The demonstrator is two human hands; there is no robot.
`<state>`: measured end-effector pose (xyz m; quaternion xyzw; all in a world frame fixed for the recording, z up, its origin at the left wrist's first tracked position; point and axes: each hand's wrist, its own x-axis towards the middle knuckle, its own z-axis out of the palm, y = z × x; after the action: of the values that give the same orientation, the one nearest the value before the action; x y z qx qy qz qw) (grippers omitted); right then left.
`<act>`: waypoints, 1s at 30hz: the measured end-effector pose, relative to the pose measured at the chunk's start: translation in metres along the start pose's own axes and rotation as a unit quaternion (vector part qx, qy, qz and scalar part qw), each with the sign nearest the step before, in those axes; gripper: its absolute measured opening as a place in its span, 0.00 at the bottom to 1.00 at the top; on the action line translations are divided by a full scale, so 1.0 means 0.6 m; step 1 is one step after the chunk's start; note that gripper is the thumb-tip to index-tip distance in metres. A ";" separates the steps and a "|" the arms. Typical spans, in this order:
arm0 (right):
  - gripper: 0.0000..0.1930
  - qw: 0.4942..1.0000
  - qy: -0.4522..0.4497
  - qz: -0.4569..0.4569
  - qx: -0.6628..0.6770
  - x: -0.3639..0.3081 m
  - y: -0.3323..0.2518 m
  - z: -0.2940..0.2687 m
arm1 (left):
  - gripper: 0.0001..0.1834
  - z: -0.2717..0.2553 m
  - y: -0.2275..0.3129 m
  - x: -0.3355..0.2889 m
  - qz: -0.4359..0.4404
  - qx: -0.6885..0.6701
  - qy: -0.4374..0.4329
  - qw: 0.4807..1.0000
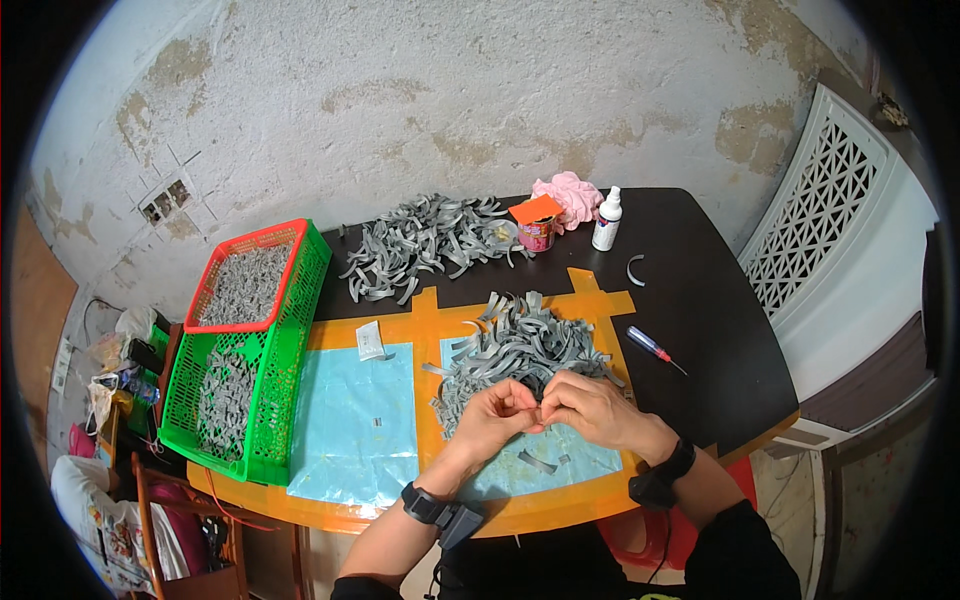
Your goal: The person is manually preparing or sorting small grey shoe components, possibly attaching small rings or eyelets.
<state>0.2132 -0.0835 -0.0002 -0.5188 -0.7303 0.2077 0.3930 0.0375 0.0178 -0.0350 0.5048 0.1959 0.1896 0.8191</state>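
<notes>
My left hand [492, 420] and my right hand [592, 410] meet fingertip to fingertip over the table's near side. Both are closed in a pinch; whatever lies between the fingertips is too small and covered to make out. Right behind them rises a heap of curved grey strips [525, 345], partly hidden by my fingers. Below the hands, one loose grey strip [537, 461] lies on the light blue sheet [500, 482]. A tiny grey piece [377, 422] rests on the left blue sheet [335, 425].
A green basket [285, 400] and a red basket [297, 270], both holding small grey pieces, stand at left. Another pile of grey strips [425, 240] is at the back, beside a tin [537, 238], pink cloth [570, 198] and white bottle [606, 222]. A screwdriver [652, 346] lies right.
</notes>
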 end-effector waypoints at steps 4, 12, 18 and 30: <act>0.05 0.999 0.011 -0.026 0.026 0.002 -0.001 -0.012 | 0.07 0.002 0.009 0.000 0.042 0.012 0.022 0.999; 0.07 0.993 0.024 0.008 0.119 0.009 -0.017 -0.018 | 0.08 -0.007 0.016 -0.010 0.062 0.056 0.031 0.996; 0.11 0.928 0.042 0.131 0.346 -0.003 0.009 0.005 | 0.14 0.013 0.039 -0.021 0.037 0.018 -0.010 0.999; 0.08 0.895 0.013 0.139 0.423 0.001 0.004 0.000 | 0.08 0.014 0.025 -0.017 -0.009 0.019 -0.047 0.999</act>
<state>0.2146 -0.0820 -0.0013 -0.4031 -0.4884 0.5425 0.5520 0.0317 0.0127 -0.0165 0.5271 0.1651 0.1545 0.8192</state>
